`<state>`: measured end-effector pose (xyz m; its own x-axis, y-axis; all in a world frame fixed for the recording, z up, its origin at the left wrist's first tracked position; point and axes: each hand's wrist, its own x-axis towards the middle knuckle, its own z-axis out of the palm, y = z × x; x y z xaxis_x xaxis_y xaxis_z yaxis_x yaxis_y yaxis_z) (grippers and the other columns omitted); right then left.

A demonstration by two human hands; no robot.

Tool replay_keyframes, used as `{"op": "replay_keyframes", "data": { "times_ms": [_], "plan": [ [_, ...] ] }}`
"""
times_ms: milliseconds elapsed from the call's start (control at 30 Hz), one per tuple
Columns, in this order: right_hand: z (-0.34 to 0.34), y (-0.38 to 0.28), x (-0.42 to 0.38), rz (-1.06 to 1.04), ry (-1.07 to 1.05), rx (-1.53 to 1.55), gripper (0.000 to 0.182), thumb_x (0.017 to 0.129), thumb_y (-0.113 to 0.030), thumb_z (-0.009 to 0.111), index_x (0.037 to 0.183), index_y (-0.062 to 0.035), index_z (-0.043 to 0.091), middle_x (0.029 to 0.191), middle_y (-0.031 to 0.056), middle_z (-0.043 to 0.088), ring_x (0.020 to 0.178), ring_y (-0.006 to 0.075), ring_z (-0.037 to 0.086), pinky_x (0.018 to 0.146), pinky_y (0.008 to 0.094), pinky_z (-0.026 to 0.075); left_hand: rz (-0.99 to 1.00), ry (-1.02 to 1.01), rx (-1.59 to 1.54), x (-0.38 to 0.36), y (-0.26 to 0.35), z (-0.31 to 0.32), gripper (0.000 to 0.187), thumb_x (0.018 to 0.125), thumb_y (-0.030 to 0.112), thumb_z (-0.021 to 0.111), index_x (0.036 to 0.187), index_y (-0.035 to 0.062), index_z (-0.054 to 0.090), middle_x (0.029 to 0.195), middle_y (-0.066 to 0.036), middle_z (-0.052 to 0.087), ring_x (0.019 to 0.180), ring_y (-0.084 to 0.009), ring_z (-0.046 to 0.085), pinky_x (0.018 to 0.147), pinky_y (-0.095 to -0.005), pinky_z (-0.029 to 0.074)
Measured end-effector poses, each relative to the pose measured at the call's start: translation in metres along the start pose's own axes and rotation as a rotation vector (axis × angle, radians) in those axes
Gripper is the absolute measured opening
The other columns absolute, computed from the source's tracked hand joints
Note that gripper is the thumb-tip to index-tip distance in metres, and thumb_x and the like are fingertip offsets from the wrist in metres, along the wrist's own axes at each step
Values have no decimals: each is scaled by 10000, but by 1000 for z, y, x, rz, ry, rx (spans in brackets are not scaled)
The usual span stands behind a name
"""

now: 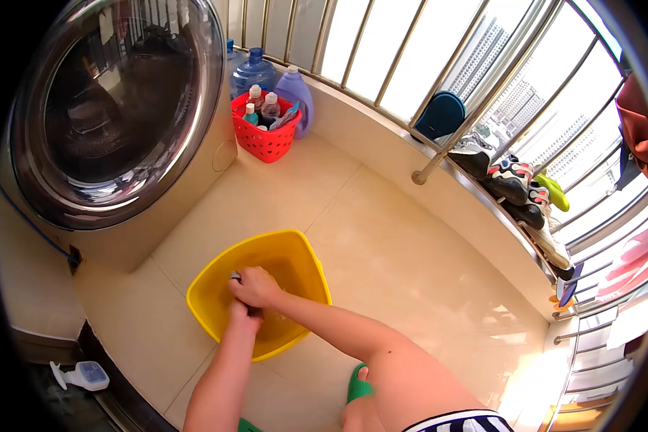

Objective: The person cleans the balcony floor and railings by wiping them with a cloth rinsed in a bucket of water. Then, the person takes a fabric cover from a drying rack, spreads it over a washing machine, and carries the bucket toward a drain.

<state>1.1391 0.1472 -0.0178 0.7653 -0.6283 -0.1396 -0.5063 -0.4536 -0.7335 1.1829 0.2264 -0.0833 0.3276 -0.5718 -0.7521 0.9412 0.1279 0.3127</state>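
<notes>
Over a yellow plastic basin on the floor, both my hands are close together. My right hand is closed around a dark, bunched-up cloth, with a bit of it poking out past the fingers. Just below, my left hand appears closed on the same cloth, its fingers mostly hidden behind the right hand. Most of the cloth is covered by the hands, so I cannot tell what kind of item it is. The basin's yellow bottom shows beside my wrists.
A front-loading washing machine stands at left. By the wall are a red basket of bottles, a purple detergent jug and a blue water bottle. Shoes line the railing ledge. A white spray bottle lies lower left.
</notes>
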Motion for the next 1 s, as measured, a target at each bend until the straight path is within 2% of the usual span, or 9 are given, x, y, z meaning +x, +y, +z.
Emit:
{"op": "replay_keyframes", "data": {
  "times_ms": [167, 267, 333, 433, 533, 633, 700, 867, 1000],
  "plan": [
    [15, 51, 46, 329, -175, 14, 302, 758, -260, 591, 873, 13, 652, 797, 242, 643, 797, 406, 641, 744, 472, 514, 19, 164, 73, 75, 12, -63, 331, 910, 282, 400, 1131, 82, 545, 1119, -100, 586, 1002, -285, 565, 874, -477, 468],
    [25, 78, 23, 67, -266, -313, 293, 697, -206, 670, 922, -17, 675, 834, 230, 660, 822, 390, 644, 767, 456, 521, -73, 88, 59, 22, 21, -13, 447, 936, 354, 348, 1249, 72, 496, 1252, -141, 534, 1112, -354, 510, 955, -560, 395],
    [64, 114, 15, -411, -223, -424, 280, 643, -137, 705, 904, -34, 696, 866, 227, 666, 834, 362, 647, 765, 428, 519, -106, 105, 51, 37, 19, -24, 465, 937, 377, 341, 1256, 73, 491, 1257, -137, 533, 1128, -353, 503, 957, -561, 393],
    [65, 104, 38, -225, -732, -565, 244, 655, -160, 684, 860, -29, 706, 877, 221, 670, 816, 351, 648, 748, 415, 517, -178, 102, 83, 27, 18, -13, 501, 943, 425, 324, 1278, 85, 478, 1275, -120, 528, 1147, -350, 494, 966, -568, 381],
    [43, 56, 41, 150, -651, -274, 233, 683, -198, 638, 830, -33, 711, 877, 226, 667, 824, 361, 643, 748, 413, 511, -199, 84, 52, 37, 19, -18, 503, 941, 432, 319, 1287, 106, 484, 1272, -116, 530, 1127, -332, 508, 955, -565, 386],
    [24, 15, 18, 1, -411, -31, 261, 719, -226, 581, 828, -22, 701, 861, 219, 666, 822, 377, 640, 742, 417, 512, -214, 112, 401, 26, 32, -17, 453, 930, 427, 346, 1204, 120, 536, 1216, -91, 561, 1091, -293, 533, 917, -516, 425],
    [22, -1, 3, -161, -118, 137, 292, 760, -249, 546, 819, 1, 685, 836, 254, 645, 788, 416, 636, 733, 486, 509, -135, -76, 394, 42, 36, -32, 439, 926, 420, 352, 1179, 116, 543, 1184, -90, 576, 1075, -286, 544, 917, -511, 430],
    [-22, -50, -24, -98, -64, 160, 279, 760, -237, 534, 789, 5, 670, 798, 229, 646, 790, 402, 632, 728, 460, 511, 370, -1022, 452, 112, 31, -85, 408, 916, 402, 367, 1118, 107, 562, 1102, -89, 614, 1035, -269, 569, 918, -499, 445],
    [-13, -36, -9, -149, -28, 6, 309, 775, -260, 524, 761, 11, 671, 796, 251, 640, 768, 424, 632, 729, 497, 507, -28, -1093, -11, 20, 36, -7, 314, 917, 358, 430, 1039, 108, 576, 1028, -53, 627, 968, -222, 588, 878, -432, 477]
  ]
}}
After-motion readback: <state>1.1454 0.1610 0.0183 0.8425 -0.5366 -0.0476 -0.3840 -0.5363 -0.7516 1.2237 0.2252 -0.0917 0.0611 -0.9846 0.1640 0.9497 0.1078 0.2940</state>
